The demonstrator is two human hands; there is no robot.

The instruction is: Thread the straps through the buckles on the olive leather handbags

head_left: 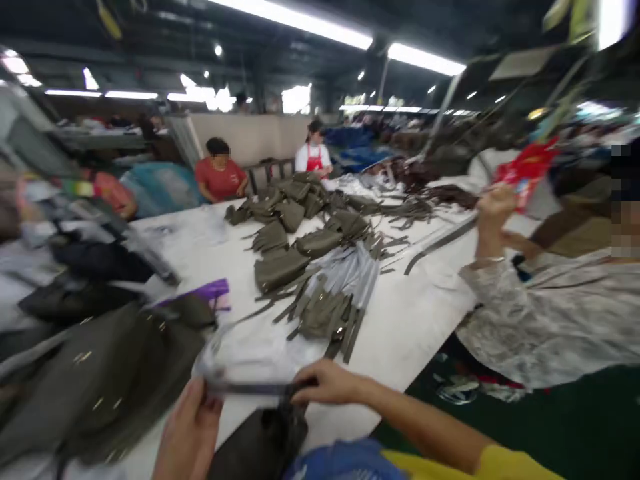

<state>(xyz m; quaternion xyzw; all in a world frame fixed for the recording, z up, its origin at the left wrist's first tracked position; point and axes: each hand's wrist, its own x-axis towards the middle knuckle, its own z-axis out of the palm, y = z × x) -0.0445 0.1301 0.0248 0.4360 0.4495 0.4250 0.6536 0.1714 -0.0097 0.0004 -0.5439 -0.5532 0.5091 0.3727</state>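
Note:
My left hand (pixel 189 430) and my right hand (pixel 327 383) are both closed on the ends of a thin dark strap (pixel 253 388), stretched level between them at the near edge of the white table (pixel 420 313). A clear plastic wrapper (pixel 245 363) lies just behind the strap. Below my hands a dark olive bag piece (pixel 260 443) rests against the table edge. The view is smeared by motion, so the fingertips are soft.
Olive bag pieces and straps (pixel 300 247) are heaped across the table's middle. A pile of dark bags (pixel 95 380) fills the left. A person in a patterned sleeve (pixel 540 313) at the right holds up a red packet (pixel 527 170). Two people sit at the far side.

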